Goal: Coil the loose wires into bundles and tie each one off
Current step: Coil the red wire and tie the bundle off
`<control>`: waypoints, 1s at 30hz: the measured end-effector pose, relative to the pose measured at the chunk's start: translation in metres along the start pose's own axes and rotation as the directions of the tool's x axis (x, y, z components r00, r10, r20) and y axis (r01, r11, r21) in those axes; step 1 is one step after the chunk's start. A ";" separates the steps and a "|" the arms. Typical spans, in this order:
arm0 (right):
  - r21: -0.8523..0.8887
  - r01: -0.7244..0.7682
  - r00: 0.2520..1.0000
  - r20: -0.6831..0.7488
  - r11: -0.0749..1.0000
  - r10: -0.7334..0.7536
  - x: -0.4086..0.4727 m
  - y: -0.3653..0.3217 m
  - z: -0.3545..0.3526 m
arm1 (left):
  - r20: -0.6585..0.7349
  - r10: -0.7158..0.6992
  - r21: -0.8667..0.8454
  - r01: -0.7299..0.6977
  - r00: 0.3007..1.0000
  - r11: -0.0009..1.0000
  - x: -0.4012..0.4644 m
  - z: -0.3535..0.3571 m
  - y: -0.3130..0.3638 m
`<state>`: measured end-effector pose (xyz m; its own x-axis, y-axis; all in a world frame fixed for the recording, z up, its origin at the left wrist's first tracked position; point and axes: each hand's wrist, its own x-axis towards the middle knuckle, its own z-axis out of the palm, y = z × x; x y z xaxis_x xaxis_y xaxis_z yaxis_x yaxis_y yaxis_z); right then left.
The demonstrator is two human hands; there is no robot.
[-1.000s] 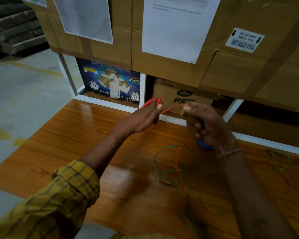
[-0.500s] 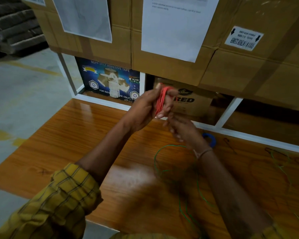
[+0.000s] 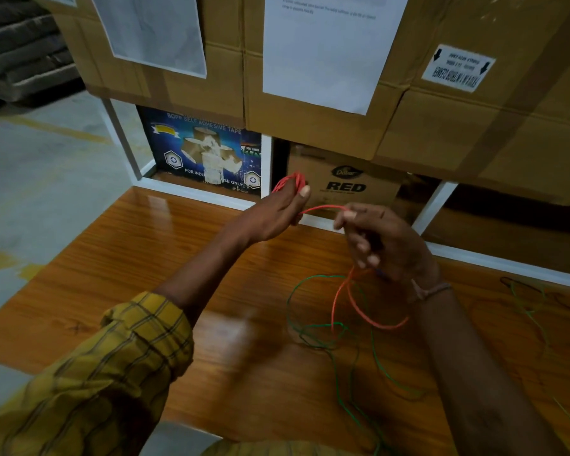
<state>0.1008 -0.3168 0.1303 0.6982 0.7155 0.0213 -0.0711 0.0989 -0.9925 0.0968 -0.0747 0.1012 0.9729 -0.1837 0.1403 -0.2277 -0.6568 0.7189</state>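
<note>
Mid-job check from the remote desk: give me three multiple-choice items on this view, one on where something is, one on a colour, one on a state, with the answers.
1. Where is the coil of red wire?
A. wound around the left hand
B. lying on the wooden table
C. on top of the cardboard boxes

2. What colour is the loose wire lying on the table below the right hand?
A. blue
B. green
C. white

3. What is the state of the red wire?
A. fully coiled and tied off
B. all of it lying untouched on the table
C. partly coiled, with a free length running to the right hand and looping down

Answers: 1 A, the red loops sit around the left fingers. 2 B, the strand is green. 3 C, slack red wire hangs below the right hand.
</note>
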 end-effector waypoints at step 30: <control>-0.553 -0.106 0.991 -0.126 0.826 0.043 0.022 0.038 0.022 | -0.068 -0.074 -0.245 0.056 0.995 0.968 0.016 0.000 0.006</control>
<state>0.0977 -0.2824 0.0960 0.7786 0.6265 -0.0370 0.2610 -0.3770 -0.8887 0.1106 -0.0821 0.1078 0.9876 -0.0843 0.1322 -0.1564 -0.4671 0.8703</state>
